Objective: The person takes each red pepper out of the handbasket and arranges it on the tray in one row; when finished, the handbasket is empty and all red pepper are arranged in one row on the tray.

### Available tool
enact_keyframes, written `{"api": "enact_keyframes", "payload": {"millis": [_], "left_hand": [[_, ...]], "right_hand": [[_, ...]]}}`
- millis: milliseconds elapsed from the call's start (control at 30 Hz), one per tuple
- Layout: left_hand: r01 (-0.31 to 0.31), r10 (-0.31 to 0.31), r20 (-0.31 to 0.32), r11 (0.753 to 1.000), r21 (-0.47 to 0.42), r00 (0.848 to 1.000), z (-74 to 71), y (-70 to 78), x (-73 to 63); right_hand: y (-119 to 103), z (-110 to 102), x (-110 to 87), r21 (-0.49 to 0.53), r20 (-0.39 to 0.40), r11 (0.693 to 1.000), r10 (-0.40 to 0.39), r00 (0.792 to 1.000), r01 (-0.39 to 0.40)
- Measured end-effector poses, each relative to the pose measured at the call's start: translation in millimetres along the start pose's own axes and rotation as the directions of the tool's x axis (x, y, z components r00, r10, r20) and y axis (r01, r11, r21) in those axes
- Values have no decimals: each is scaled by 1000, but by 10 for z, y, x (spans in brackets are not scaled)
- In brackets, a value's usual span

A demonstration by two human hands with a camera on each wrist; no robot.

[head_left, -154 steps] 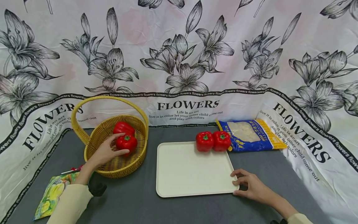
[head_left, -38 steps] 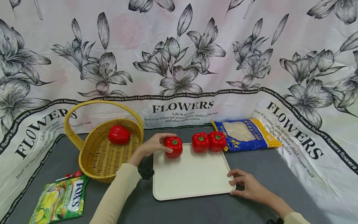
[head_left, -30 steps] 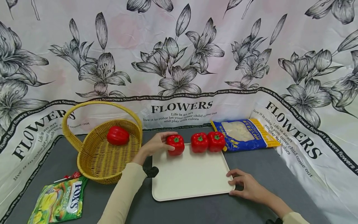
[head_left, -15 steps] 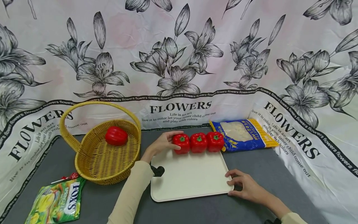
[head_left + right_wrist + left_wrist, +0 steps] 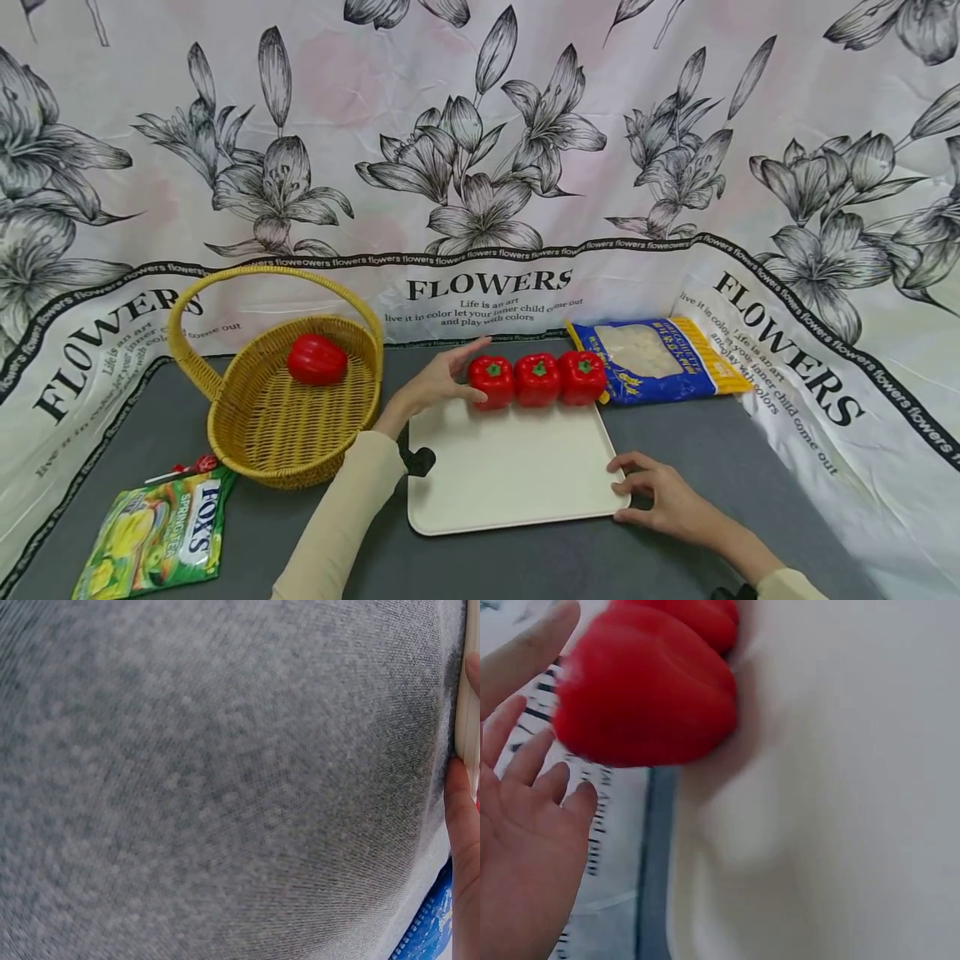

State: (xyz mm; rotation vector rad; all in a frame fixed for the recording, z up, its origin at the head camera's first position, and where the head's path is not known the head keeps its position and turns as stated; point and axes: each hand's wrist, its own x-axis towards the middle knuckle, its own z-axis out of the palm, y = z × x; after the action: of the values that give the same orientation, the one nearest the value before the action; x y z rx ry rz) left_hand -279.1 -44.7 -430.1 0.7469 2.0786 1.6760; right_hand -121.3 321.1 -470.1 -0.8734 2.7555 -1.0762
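Note:
Three red bell peppers stand in a touching row along the far edge of a cream tray (image 5: 517,475): a left one (image 5: 491,383), a middle one (image 5: 537,380) and a right one (image 5: 582,377). Around the left pepper's outer side my left hand (image 5: 435,387) is spread, its fingers loosened; the left wrist view shows them extended beside the pepper (image 5: 645,690). My right hand (image 5: 667,500) holds the tray by its near right corner, fingers and thumb on the rim. Another red bell pepper (image 5: 317,359) lies on its side in a yellow wicker basket (image 5: 292,433).
A blue and yellow pasta bag (image 5: 660,360) lies right of the peppers. At the front left are a green FOX'S candy bag (image 5: 153,533) and a red-wrapped lollipop (image 5: 204,463). A flower-printed cloth (image 5: 480,167) hangs behind the grey table surface (image 5: 525,567).
My left hand has brought a bell pepper from the basket to the tray, slid it right against the other two, then loosened its fingers. My right hand has stayed at the tray's corner.

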Motion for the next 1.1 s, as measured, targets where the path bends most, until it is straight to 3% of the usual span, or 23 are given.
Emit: {"api": "enact_keyframes", "payload": {"millis": [133,300,400,500,600,667,733,833,900,1033,1100], "left_hand": [[-14,14,6,1000,9,1000,-79,162,-270],[-2,2,15,1000,-23,1000,-289,370,-808],[-1,-2,-48,999,-51,999,-518,435,-1131],[-14,7,-130,998,-56,991,-790,441,-1373],[-31,10,-211,995,-94,978,-1063,383,-1510],[-27,-22,-285,986,-167,958,-1223,335,-1559],[-15,-81,-368,967,-253,926,-1352,290,-1582],[25,-207,-484,934,-356,850,-1481,227,-1554],[81,-289,-552,926,-369,782,-1517,207,-1499],[196,-414,-661,904,-381,626,-1515,198,-1361],[238,-460,-684,886,-399,567,-1511,160,-1310]], "right_hand": [[27,15,13,-3,12,1000,14,1000,-14],[45,5,10,1,16,1000,21,1000,-21],[37,-10,15,-6,18,1000,28,999,-27],[29,-22,18,-7,20,1000,30,999,-30],[25,-25,15,-2,22,1000,29,999,-29],[31,-19,10,1,21,1000,23,1000,-23],[38,-6,6,5,23,1000,18,1000,-18],[56,9,-3,0,22,1000,15,1000,-15],[58,16,-5,-5,22,1000,18,1000,-18],[56,20,-1,-7,12,1000,15,1000,-15],[54,19,1,-9,6,1000,9,1000,-9]]}}
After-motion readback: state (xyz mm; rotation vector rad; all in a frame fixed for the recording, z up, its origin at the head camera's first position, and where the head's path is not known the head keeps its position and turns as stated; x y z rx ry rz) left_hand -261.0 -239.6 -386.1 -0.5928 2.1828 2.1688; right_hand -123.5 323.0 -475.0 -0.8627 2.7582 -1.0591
